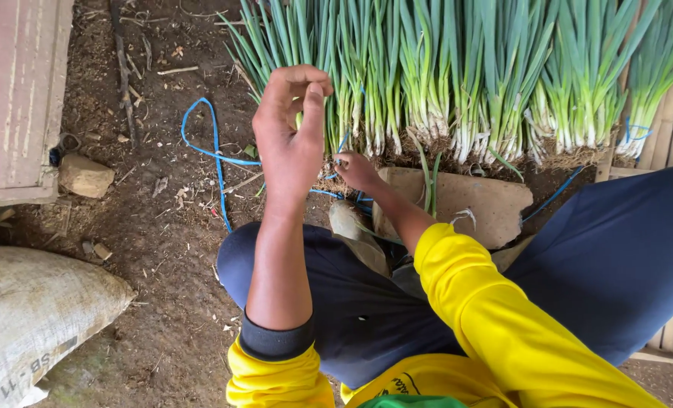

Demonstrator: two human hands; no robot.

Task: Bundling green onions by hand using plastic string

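Below the row of spring onion bunches [457,83], I see the left hand [291,136] raised, fingertips pinched together, apparently on a thin stalk or the blue string [215,155]; too small to tell. Right hand [357,171] sits low at the roots, fingers curled around that string to keep it taut.

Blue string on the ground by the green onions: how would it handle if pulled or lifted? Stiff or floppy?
The blue string lies in loose loops on the soil, so it is probably limp and would drape. It looks thin, so likely very light. Near the right hand it runs under the green onions, so a pull may snag or drag the stalks.
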